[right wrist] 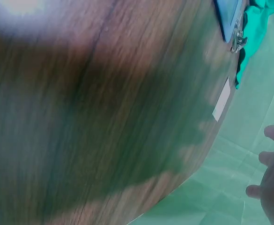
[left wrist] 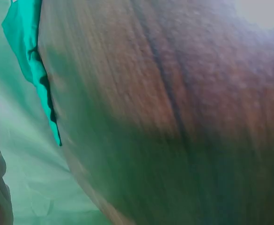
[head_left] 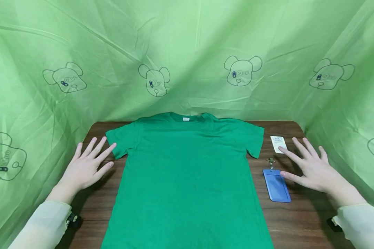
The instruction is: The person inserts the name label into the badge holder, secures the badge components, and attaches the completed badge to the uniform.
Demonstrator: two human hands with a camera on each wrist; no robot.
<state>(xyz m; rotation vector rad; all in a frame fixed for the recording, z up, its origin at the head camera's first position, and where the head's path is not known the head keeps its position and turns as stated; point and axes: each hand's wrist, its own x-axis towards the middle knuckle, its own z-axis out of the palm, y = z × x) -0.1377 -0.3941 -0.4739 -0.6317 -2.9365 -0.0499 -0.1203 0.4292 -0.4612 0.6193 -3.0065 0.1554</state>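
Observation:
A green T-shirt (head_left: 187, 180) lies spread flat on the table, its collar at the far side with a white label inside. My left hand (head_left: 86, 166), fingers spread and empty, hovers beside the shirt's left sleeve (head_left: 121, 140); its fingertips overlap the sleeve in the head view. Over the table's right side my right hand (head_left: 313, 169) is spread too, holding nothing. Below it lie a small white printed card (head_left: 278, 144) and a blue badge holder (head_left: 276, 186) with a metal clip (head_left: 270, 162). In the right wrist view the fingers (right wrist: 273, 133) show above the tabletop, apart from the card (right wrist: 222, 100).
The dark wooden table (head_left: 302, 221) carries the shirt, card and badge holder. Light green fabric (head_left: 193, 41) printed with bear heads hangs around the back and both sides. Dark wrist devices (head_left: 74, 220) show below the pale sleeves.

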